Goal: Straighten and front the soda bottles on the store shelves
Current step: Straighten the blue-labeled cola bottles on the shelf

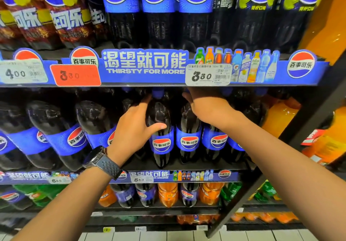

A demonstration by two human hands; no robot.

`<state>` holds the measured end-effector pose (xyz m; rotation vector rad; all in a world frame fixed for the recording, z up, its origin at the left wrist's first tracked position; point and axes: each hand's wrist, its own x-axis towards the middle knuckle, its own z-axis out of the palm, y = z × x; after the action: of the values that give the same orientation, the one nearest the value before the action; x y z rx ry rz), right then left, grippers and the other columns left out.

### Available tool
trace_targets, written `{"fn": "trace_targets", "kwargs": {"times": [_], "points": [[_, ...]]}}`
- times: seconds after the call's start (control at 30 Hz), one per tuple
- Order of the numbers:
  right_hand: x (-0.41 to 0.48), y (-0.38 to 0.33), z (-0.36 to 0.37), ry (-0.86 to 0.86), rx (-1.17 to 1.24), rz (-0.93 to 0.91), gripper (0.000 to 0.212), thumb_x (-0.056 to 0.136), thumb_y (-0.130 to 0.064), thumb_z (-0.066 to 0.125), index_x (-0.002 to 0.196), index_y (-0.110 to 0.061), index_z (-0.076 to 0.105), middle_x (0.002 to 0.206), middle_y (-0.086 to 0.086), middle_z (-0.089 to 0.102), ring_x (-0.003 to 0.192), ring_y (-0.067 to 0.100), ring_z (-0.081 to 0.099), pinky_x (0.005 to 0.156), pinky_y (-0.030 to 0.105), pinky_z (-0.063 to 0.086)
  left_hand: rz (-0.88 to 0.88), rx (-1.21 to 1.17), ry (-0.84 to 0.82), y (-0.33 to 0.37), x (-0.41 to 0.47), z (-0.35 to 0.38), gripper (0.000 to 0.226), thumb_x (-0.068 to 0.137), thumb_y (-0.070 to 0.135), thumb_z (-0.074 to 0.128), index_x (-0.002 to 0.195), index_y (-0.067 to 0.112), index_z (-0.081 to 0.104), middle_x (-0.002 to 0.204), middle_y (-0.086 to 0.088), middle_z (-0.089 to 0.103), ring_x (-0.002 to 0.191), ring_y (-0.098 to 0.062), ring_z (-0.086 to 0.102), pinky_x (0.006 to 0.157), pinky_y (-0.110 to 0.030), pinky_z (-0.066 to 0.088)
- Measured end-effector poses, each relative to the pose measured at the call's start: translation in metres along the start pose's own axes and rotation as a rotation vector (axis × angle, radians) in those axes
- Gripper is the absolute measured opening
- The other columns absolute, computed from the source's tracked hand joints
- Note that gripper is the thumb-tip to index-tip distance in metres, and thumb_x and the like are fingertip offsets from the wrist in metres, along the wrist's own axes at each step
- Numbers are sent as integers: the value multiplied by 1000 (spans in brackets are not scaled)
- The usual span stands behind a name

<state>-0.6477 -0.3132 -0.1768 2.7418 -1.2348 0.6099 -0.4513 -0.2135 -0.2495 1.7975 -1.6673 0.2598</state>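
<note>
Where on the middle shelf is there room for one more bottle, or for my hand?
Not much. A dark gap seems to sit between the gripped cola bottle and the leaning bottles, below the left hand. The right hand fits above bottle shoulders, under the price rail. Elsewhere it's packed.

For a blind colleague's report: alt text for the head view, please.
The left hand grips a cola bottle on the middle shelf; the right hand reaches over neighbouring bottles, fingers partly hidden behind the price strip.
</note>
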Motion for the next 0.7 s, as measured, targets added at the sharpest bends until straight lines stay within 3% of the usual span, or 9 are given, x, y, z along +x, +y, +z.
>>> {"fn": "trace_targets", "kwargs": {"times": [0.2,0.3,0.4,0.47,0.6,0.7], "points": [[4,1,-3,-66,0,-17,35,99,-33,42,128,-14,46,138,15,44,125,39,40,93,47,42,12,-23,-42,6,-6,-2,94,76,61,65,149,19,24,113,-4,59,104,-21,53,77,-25,39],[-1,1,-6,-98,30,13,37,99,-37,42,129,-16,44,136,13,44,122,37,43,89,45,45,41,-34,2,9,-12,-17,78,84,53,63,144,13,33,113,-3,55,105,-19,47,85,-28,41],[-8,-15,-8,44,-34,12,37,97,-43,41,125,-19,45,130,10,48,115,36,48,73,40,45,84,85,151,-3,-20,-48,47,95,40,52,128,6,47,107,-8,53,101,-28,48,87,-37,41],[-12,-38,-10,124,-21,0,36,96,-46,40,122,-22,48,126,8,53,108,35,52,66,36,42,86,223,196,-21,-25,-71,39,94,32,49,124,5,51,107,-11,52,99,-33,49,88,-41,39],[-5,-84,-3,139,-1,-95,31,96,-45,43,111,-21,54,109,5,61,94,33,58,60,30,31,-1,371,109,-59,-28,-102,54,87,36,57,130,5,47,110,-15,50,96,-38,46,86,-47,39],[19,-113,8,102,30,-96,39,96,-49,40,124,-23,50,127,3,53,112,31,52,68,35,42,-63,236,29,-76,-26,-110,74,78,36,74,138,11,41,125,-16,46,108,-38,45,94,-48,42]]}}
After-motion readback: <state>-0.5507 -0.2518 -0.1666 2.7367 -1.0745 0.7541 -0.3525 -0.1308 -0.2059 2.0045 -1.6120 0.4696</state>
